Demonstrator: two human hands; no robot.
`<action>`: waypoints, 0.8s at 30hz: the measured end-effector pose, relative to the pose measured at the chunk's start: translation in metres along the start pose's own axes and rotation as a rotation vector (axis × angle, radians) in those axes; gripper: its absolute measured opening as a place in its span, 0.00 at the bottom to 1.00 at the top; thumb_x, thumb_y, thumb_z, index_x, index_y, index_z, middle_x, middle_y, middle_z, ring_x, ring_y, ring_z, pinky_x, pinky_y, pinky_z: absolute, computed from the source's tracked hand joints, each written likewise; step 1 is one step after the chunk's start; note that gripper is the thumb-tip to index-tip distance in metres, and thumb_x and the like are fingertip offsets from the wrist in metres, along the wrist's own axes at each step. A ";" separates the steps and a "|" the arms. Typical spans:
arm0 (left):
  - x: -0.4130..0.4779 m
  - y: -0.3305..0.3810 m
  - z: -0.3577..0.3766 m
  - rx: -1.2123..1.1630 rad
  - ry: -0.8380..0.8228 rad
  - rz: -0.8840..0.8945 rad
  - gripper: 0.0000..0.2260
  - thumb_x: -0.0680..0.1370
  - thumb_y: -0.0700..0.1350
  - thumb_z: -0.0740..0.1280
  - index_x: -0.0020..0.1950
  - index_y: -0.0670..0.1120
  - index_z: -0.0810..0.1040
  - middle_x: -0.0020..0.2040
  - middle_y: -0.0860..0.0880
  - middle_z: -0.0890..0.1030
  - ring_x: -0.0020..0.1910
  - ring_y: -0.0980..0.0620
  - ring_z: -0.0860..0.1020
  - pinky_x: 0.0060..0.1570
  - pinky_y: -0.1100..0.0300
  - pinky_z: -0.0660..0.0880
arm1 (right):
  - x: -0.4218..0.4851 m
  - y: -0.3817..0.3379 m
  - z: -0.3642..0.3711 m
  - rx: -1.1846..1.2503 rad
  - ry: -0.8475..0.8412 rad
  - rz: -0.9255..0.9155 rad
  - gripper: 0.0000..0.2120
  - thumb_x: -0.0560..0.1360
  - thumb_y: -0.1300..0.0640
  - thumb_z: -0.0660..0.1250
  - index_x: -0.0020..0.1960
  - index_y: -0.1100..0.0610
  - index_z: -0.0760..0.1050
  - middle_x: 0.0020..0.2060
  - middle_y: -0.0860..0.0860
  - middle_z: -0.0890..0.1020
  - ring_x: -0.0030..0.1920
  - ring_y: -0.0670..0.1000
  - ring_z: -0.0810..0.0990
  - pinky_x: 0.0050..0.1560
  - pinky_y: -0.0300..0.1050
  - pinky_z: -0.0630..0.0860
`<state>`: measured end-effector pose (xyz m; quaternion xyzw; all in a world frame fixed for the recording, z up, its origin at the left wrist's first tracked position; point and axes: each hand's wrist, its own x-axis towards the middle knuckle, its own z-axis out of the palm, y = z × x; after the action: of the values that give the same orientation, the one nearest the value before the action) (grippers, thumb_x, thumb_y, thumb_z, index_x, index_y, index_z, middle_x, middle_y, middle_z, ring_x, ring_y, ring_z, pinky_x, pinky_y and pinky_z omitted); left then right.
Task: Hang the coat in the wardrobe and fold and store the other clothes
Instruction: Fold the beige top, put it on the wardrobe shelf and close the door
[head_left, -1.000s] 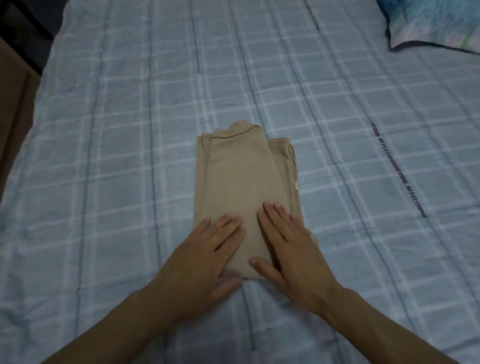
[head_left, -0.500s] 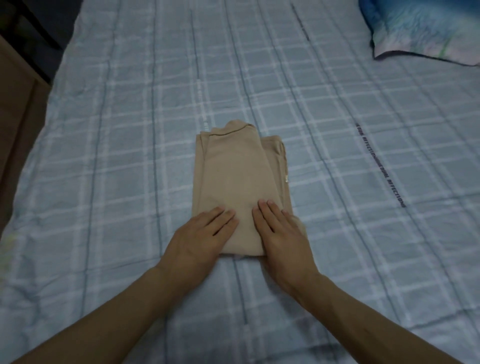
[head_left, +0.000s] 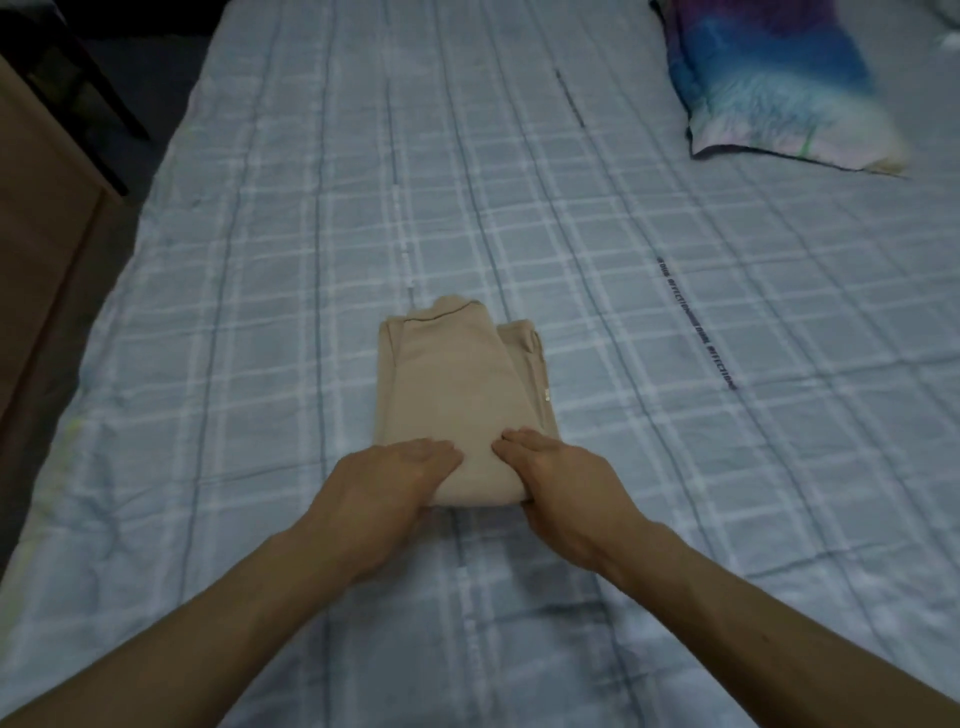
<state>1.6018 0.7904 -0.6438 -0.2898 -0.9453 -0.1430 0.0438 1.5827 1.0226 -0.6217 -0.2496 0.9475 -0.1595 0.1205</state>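
Right of the folded beige garment (head_left: 457, 395), a slanting line of dark printed lettering (head_left: 696, 327) runs across the bedsheet (head_left: 249, 322), too blurred for you to read with certainty. A small pale tag (head_left: 546, 410) sits at the garment's right edge, and nothing on it is legible. The garment lies flat on the pale blue checked sheet, folded into a narrow rectangle with its collar end pointing away from you. Your left hand (head_left: 384, 483) and right hand (head_left: 566, 483) are on its near end, side by side and slightly apart. The fingers of each hand are bent over the top of the fabric, and the near edge bulges up rounded between them, so both hands appear to grip that end. The thumbs are hidden underneath. Well beyond the garment and to its right lies a pillow (head_left: 779, 88) printed in blue, purple and white. Left of the garment, past the edge of the sheet, stands brown wooden furniture (head_left: 41, 249), with dark legs (head_left: 88, 88) of something beyond it in the dim room.
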 end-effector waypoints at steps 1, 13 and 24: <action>-0.008 0.009 -0.001 -0.010 -0.010 -0.008 0.39 0.56 0.43 0.85 0.63 0.51 0.72 0.55 0.49 0.85 0.46 0.51 0.85 0.37 0.58 0.81 | -0.009 -0.004 -0.002 -0.016 -0.050 0.003 0.26 0.76 0.60 0.63 0.73 0.52 0.68 0.72 0.50 0.71 0.69 0.54 0.72 0.64 0.52 0.74; -0.046 0.038 -0.037 -0.260 -0.120 -0.124 0.16 0.74 0.55 0.60 0.60 0.59 0.77 0.51 0.62 0.81 0.46 0.60 0.77 0.45 0.80 0.62 | -0.039 -0.023 -0.033 0.001 -0.232 -0.119 0.09 0.76 0.50 0.65 0.54 0.50 0.77 0.50 0.50 0.82 0.51 0.55 0.80 0.46 0.46 0.74; 0.012 -0.009 -0.060 -0.328 0.008 -0.259 0.12 0.73 0.58 0.64 0.55 0.58 0.76 0.45 0.59 0.81 0.43 0.59 0.79 0.43 0.56 0.75 | 0.020 -0.015 -0.083 -0.053 0.026 0.013 0.10 0.72 0.46 0.71 0.49 0.49 0.75 0.45 0.49 0.83 0.49 0.54 0.79 0.42 0.47 0.70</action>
<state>1.5868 0.7719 -0.5872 -0.1685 -0.9386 -0.3004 -0.0191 1.5464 1.0196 -0.5426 -0.2446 0.9544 -0.1368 0.1027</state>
